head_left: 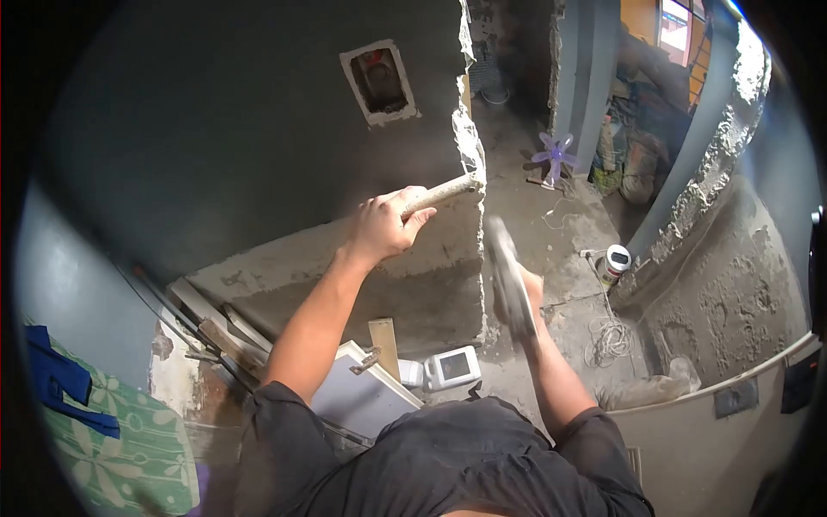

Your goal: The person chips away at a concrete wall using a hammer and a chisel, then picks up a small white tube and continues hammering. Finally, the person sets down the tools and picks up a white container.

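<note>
My left hand [385, 226] grips a dusty chisel [444, 191] held level, its tip set against the broken corner edge of the grey wall [468, 146]. My right hand [527, 289] holds a hammer [506, 274], blurred with motion, just right of and below the chisel's tip. Most of that hand is hidden behind the hammer. Rough plaster shows along the wall edge where the chisel touches.
A rectangular socket cut-out [379, 82] sits higher on the wall. On the dusty floor lie a white device [452, 368], a coil of wire [610, 338], a small jar [615, 261] and a purple fan [555, 155]. Boards lean at lower left [215, 327].
</note>
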### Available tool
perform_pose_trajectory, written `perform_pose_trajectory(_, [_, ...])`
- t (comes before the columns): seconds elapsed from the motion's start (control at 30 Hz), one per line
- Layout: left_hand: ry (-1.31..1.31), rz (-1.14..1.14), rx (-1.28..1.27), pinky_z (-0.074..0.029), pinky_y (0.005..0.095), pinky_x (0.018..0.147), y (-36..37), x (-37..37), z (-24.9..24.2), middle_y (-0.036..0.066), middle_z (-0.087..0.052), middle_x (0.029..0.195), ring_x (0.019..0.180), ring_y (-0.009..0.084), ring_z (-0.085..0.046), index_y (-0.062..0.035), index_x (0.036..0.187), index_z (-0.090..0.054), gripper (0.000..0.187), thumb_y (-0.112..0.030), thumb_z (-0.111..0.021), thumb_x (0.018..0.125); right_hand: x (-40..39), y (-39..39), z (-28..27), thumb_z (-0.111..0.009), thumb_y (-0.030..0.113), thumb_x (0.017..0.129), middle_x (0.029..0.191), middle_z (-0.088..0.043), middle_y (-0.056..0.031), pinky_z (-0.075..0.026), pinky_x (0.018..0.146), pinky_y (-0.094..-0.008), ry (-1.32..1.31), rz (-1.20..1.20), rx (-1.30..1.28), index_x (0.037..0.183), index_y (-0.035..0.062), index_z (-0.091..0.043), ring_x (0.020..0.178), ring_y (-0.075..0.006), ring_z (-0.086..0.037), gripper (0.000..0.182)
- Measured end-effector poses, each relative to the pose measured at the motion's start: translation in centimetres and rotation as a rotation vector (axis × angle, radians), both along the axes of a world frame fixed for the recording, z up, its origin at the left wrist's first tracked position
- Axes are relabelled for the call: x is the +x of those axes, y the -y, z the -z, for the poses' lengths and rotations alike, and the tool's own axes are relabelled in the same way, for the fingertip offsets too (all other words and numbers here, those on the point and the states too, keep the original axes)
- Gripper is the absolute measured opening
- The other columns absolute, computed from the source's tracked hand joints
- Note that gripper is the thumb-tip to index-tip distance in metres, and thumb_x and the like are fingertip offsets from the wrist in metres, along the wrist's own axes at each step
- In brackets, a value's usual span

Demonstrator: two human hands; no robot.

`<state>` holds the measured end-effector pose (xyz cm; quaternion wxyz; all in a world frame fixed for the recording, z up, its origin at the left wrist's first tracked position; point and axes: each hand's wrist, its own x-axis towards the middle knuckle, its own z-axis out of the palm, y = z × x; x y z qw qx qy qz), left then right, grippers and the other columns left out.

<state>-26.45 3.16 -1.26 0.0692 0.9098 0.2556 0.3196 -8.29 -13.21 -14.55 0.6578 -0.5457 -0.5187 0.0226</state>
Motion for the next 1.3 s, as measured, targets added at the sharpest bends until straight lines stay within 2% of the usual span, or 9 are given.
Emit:
perform_pose_trajectory(0.03, [-0.009, -0.010, -0.008, -0.054, 0.0432, 0.068, 0.1, 0.1, -0.2, 0.016, -0.072, 0.086, 0.075, 0.0363, -0.069, -0.0107, 0.110, -0.067, 0.031, -0.035, -0.067, 0.091, 0.8, -0.9, 1.2, -0.065, 0.002, 0.077, 0.059, -0.050, -0.0113, -0.044, 0.051, -0.0311, -0.184, -0.129, -0.312, 0.071, 0.0006, -0.050, 0.053, -0.0156, -0.048, 0.016])
perform_pose_trajectory(0.17, [-0.014, 0.002, 0.006, -0.055, 0.0431, 0.068, 0.1, -0.1, -0.6, 0.016, -0.072, 0.085, 0.076, 0.0368, -0.069, -0.0110, 0.110, -0.068, 0.031, -0.036, -0.067, 0.091, -0.2, 2.1, 1.8, -0.068, 0.009, 0.073, 0.062, -0.051, -0.0160, -0.045, 0.054, -0.0326, -0.019, -0.055, -0.157, 0.071, 0.0020, -0.047, 0.054, -0.0225, -0.051, 0.022])
perform_pose_trajectory(0.47, [-0.013, 0.055, 0.146, -0.056, 0.0402, 0.067, -0.7, -0.5, 0.2, 0.009, -0.072, 0.094, 0.075, 0.0318, -0.069, -0.0115, 0.112, -0.067, 0.028, -0.027, -0.069, 0.088, -2.2, 3.0, -4.5, -0.063, -0.007, 0.075, 0.057, -0.047, -0.0080, -0.038, 0.044, -0.0335, 0.260, -0.147, 0.613, 0.065, 0.0045, -0.046, 0.045, -0.0234, -0.048, 0.023])
perform_pose_trajectory(0.77, [0.049, 0.088, 0.148, -0.055, 0.0378, 0.062, -0.7, -0.3, -0.8, 0.012, -0.072, 0.088, 0.069, 0.0311, -0.069, -0.0090, 0.109, -0.068, 0.027, -0.026, -0.072, 0.087, -1.3, 2.9, -2.2, -0.070, -0.004, 0.074, 0.057, -0.046, -0.0086, -0.037, 0.046, -0.0356, 0.221, -0.036, 0.280, 0.064, 0.0045, -0.046, 0.047, -0.0260, -0.049, 0.027])
perform_pose_trajectory(1.03, [0.025, 0.070, 0.113, -0.055, 0.0388, 0.063, -0.6, -0.3, -1.2, 0.012, -0.073, 0.086, 0.069, 0.0314, -0.069, -0.0101, 0.109, -0.068, 0.027, -0.027, -0.071, 0.088, -1.9, 1.7, -2.2, -0.064, -0.001, 0.081, 0.057, -0.044, -0.0091, -0.038, 0.047, -0.0350, 0.127, 0.058, 0.430, 0.065, 0.0038, -0.047, 0.047, -0.0258, -0.048, 0.025])
perform_pose_trajectory(1.1, [0.008, 0.053, 0.112, -0.055, 0.0390, 0.063, -0.6, -0.3, -1.2, 0.012, -0.073, 0.085, 0.070, 0.0312, -0.069, -0.0102, 0.109, -0.069, 0.026, -0.027, -0.071, 0.088, -0.2, -0.3, 1.5, -0.062, 0.003, 0.078, 0.058, -0.044, -0.0123, -0.042, 0.050, -0.0344, -0.218, -0.129, -0.104, 0.071, 0.0002, -0.049, 0.050, -0.0253, -0.049, 0.015])
perform_pose_trajectory(1.13, [-0.002, 0.042, 0.115, -0.055, 0.0392, 0.063, -0.7, -0.2, -1.3, 0.012, -0.072, 0.084, 0.069, 0.0313, -0.069, -0.0103, 0.109, -0.069, 0.027, -0.027, -0.071, 0.088, 0.8, -1.9, 2.9, -0.059, 0.005, 0.072, 0.060, -0.046, -0.0145, -0.045, 0.055, -0.0314, 0.032, -0.060, -0.141, 0.078, -0.0014, -0.052, 0.053, -0.0207, -0.048, 0.011])
perform_pose_trajectory(1.17, [-0.012, 0.031, 0.118, -0.055, 0.0394, 0.063, -0.7, -0.2, -1.3, 0.012, -0.072, 0.083, 0.069, 0.0314, -0.069, -0.0104, 0.109, -0.069, 0.027, -0.028, -0.071, 0.088, 0.7, -2.6, 4.6, -0.056, 0.005, 0.066, 0.061, -0.048, -0.0135, -0.046, 0.056, -0.0301, -0.324, -0.148, -0.239, 0.080, -0.0011, -0.054, 0.054, -0.0189, -0.046, 0.015])
perform_pose_trajectory(1.3, [0.021, 0.056, 0.113, -0.054, 0.0400, 0.063, -1.2, -0.2, -0.4, 0.012, -0.072, 0.080, 0.069, 0.0323, -0.069, -0.0105, 0.108, -0.069, 0.028, -0.030, -0.070, 0.089, -0.6, 1.5, 1.2, -0.062, 0.007, 0.069, 0.061, -0.050, -0.0113, -0.046, 0.056, -0.0295, -0.108, 0.000, -0.089, 0.079, 0.0001, -0.057, 0.054, -0.0202, -0.048, 0.014])
